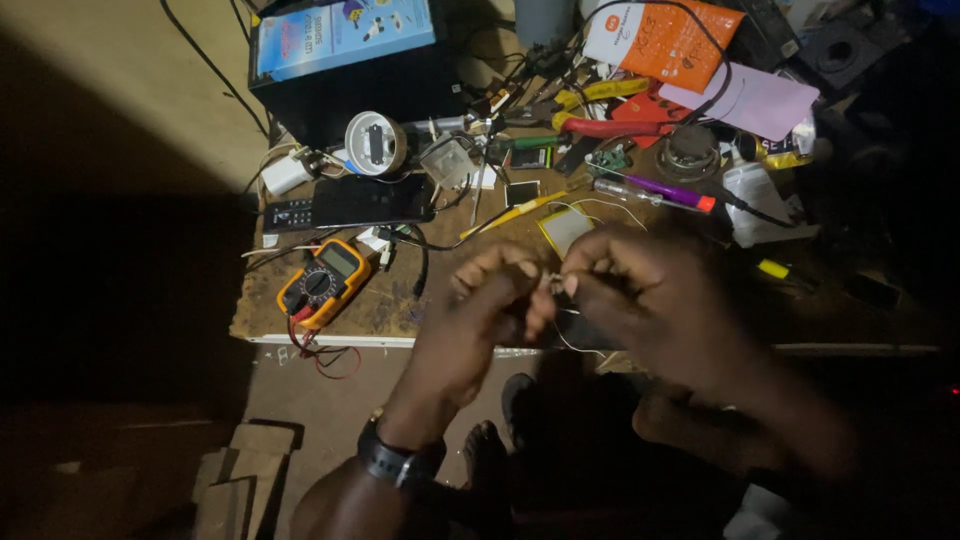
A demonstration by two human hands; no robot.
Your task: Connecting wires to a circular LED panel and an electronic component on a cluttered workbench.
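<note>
A blue-topped box (345, 35) was seen behind the multimeter (322, 283) (grey screen); an orange packet (665, 40) lay far right.

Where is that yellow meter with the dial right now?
In the head view, the yellow multimeter lies at the left end of the wooden workbench near its front edge, just below the black remote and left of the person's left hand.

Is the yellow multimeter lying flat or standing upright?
Lying flat: the yellow multimeter rests on its back on the workbench, dial and display facing up.
</note>
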